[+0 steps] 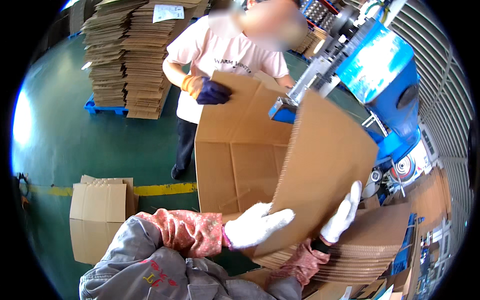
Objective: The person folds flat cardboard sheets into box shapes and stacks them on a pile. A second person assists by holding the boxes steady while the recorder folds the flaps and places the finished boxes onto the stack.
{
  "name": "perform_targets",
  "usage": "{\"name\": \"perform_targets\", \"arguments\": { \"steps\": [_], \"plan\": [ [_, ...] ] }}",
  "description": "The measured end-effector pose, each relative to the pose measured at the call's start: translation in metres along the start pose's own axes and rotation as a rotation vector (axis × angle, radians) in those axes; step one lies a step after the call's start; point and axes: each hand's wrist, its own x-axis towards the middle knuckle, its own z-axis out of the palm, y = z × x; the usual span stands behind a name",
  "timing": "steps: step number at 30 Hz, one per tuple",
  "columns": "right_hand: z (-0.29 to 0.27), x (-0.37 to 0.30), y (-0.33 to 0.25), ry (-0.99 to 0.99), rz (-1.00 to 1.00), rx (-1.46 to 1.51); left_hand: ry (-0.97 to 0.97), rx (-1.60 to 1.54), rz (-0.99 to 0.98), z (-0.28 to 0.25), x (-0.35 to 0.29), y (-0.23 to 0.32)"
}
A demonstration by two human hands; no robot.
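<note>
A large brown cardboard sheet [325, 165], folded into an upright angle, stands in front of me. My left hand [257, 226], in a white glove, lies at the near edge of its right panel, fingers stretched out and thumb apart. Against the outer right side of that panel rests my right hand [344, 214], also white-gloved, with straight fingers. Opposite me, a person's gloved hand [214, 92], dark blue with an orange cuff, holds the sheet's far left panel [235, 135]. The blue-tipped arm of a machine [284, 109] reaches in between the two panels.
A stack of flat cardboard [367, 245] lies below my right hand. The blue machine body [385, 75] stands at the far right. Tall cardboard piles [145, 60] rest on a blue pallet [106, 108] at the far left. More folded cardboard [97, 215] lies on the green floor.
</note>
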Motion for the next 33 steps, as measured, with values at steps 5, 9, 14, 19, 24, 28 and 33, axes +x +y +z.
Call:
{"name": "perform_targets", "arguments": {
  "steps": [5,9,14,19,24,28,33],
  "plan": [
    [0.027,0.045,-0.043,-0.445,-0.203,-0.545,0.154,-0.335,-0.068,-0.027,-0.002,-0.002],
    [0.049,0.072,-0.055,-0.582,-0.172,-0.622,0.122,-0.528,-0.093,-0.054,0.000,0.007],
    [0.063,0.080,-0.049,-0.620,-0.093,-0.588,0.041,-0.647,-0.147,-0.071,0.006,0.003],
    [0.094,0.107,-0.041,-0.761,-0.205,-0.659,0.053,-0.543,0.119,-0.084,0.012,-0.002],
    [0.120,0.128,-0.042,-0.729,-0.088,-0.582,-0.076,0.047,0.601,-0.180,0.036,0.007],
    [0.133,0.115,-0.072,-0.556,-0.090,-0.535,0.295,0.221,0.525,-0.263,0.055,-0.031],
    [0.058,0.067,-0.079,-0.264,-0.129,-0.441,0.200,1.062,0.421,-0.270,0.103,-0.095]
  ]
}}
